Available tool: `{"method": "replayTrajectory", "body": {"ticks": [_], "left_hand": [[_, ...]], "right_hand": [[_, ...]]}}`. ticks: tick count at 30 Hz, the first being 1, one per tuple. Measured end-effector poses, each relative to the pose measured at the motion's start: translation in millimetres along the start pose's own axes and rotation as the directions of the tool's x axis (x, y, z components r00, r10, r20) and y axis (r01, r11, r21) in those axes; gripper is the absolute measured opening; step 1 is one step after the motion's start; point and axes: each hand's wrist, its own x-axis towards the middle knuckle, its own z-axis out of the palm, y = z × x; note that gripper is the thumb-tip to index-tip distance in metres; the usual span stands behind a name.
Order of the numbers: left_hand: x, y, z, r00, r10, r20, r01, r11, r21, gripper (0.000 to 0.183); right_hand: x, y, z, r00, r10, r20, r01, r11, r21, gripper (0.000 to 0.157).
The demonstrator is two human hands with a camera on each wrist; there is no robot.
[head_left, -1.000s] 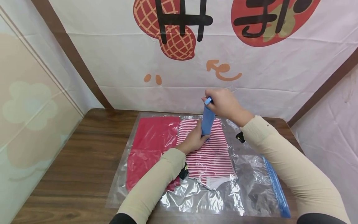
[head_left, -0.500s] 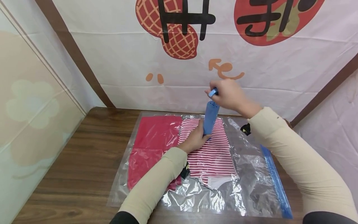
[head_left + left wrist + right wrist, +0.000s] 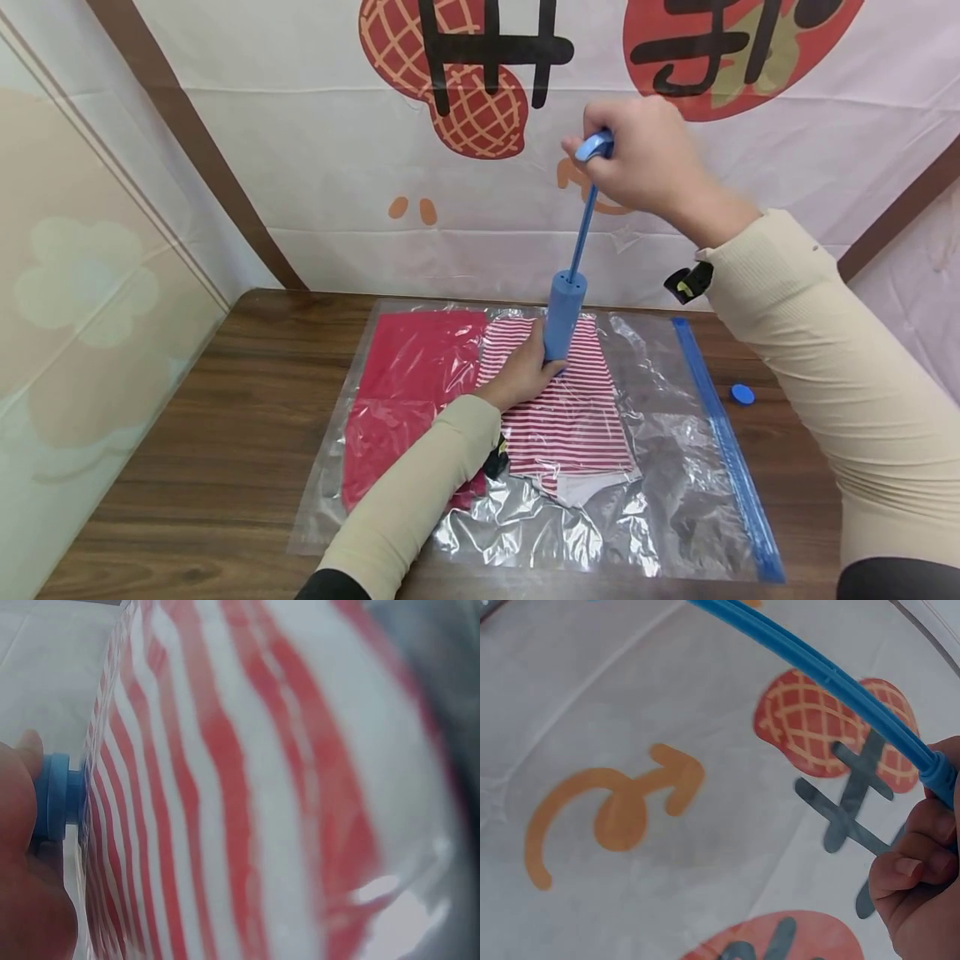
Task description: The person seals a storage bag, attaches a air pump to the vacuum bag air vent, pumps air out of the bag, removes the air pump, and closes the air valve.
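Note:
A blue hand pump (image 3: 564,312) stands nearly upright, slightly tilted, on a clear plastic vacuum bag (image 3: 660,467). My left hand (image 3: 522,373) grips the base of its barrel; in the left wrist view the blue pump end (image 3: 56,796) meets the bag's surface beside the fingers. High above, my right hand (image 3: 645,154) holds the pump's handle (image 3: 596,146), with the thin rod (image 3: 583,229) drawn far out. The right wrist view shows the curled fingers and the blue rod (image 3: 825,675). Inside the bag lie a red folded cloth (image 3: 420,358) and a red-and-white striped garment (image 3: 566,433).
A blue zip strip (image 3: 731,454) runs along the bag's right edge. Beside it on the wooden table (image 3: 187,467) lies a small round blue cap (image 3: 742,394). A printed fabric wall (image 3: 322,167) rises directly behind the table.
My right hand has pulled the pump handle up from near the barrel, exposing the long rod. The left hand stays on the barrel. The blue cap has come into sight.

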Motion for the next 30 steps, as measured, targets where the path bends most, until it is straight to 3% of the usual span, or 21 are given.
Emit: {"method": "replayTrajectory", "body": {"ticks": [4,11,19,25,30], "left_hand": [[0.0,0.4,1.8,1.000,0.006,0.004,-0.006,1.000,-0.002,0.073],[1.3,1.5,1.7,1.000,-0.004,0.011,0.005,1.000,-0.023,0.072],[2.9,-1.2,1.9,1.000,0.001,-0.004,-0.001,0.999,-0.035,0.071],[2.1,-0.4,2.1,1.000,-0.019,0.004,0.019,0.999,-0.027,0.072],[2.1,-1.1,2.0,1.000,0.006,-0.010,-0.006,1.000,-0.010,0.071]], "right_hand": [[3.5,-0.8,-9.0,0.999,0.006,-0.041,-0.008,0.999,-0.037,0.035],[2.5,-5.3,-9.5,0.997,0.071,-0.029,-0.072,0.996,-0.043,0.033],[-0.4,-6.4,4.9,0.995,-0.054,-0.083,0.049,0.997,-0.060,0.030],[-11.6,6.5,28.6,0.998,-0.067,-0.004,0.066,0.994,-0.086,0.023],[-30.2,19.4,59.0,0.989,-0.129,0.070,0.135,0.987,-0.086,0.024]]}}
